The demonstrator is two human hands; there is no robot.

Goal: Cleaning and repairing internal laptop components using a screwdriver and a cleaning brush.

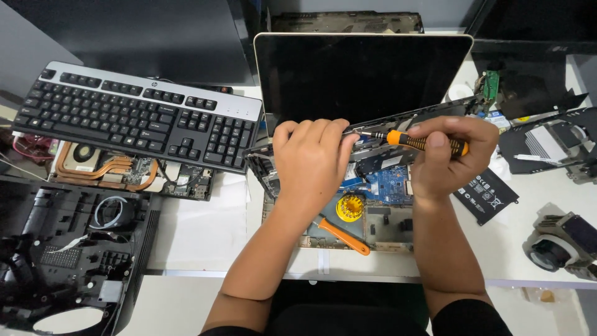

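Head view: left hand (311, 158) clamps the opened laptop's lifted black panel (410, 117); right hand (451, 155) grips an orange-handled screwdriver (415, 142), tip at the panel. Mid-unscrewing, seemingly; steady turning needed.

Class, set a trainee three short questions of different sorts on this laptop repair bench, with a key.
1. True or false: the right hand holds an orange-handled screwdriver.
2. Which lies left of the laptop? A) a keyboard B) a kettle C) a book
3. Fill in: a second, loose screwdriver lies below the left ____, beside a yellow round part.

Key: 1 true; 2 A; 3 hand.
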